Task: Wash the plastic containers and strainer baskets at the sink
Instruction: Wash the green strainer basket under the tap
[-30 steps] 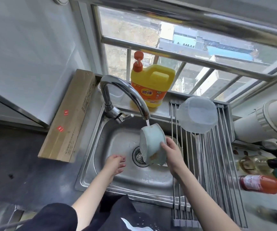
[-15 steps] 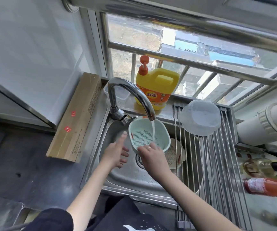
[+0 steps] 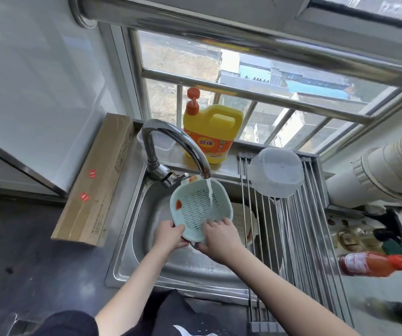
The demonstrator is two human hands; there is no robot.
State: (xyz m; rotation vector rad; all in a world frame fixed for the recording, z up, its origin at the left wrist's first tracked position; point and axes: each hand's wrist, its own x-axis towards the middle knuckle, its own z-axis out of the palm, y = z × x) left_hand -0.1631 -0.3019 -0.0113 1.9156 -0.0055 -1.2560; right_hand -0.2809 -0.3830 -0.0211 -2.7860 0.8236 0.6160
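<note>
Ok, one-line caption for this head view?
Both hands, left and right, hold a green strainer under the running tap over the sink.

1. There is one view only, from a camera worn on the person's head.
2. It looks forward and steeply down, close above the sink (image 3: 132, 241).
3. The wide angle also reaches the window (image 3: 219, 76) behind.

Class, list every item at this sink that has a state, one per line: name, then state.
faucet, running
strainer basket, held under the stream, red residue inside
left hand, gripping the basket rim
right hand, fingers inside the basket
clear container, upturned on drying rack
detergent jug, upright
</note>
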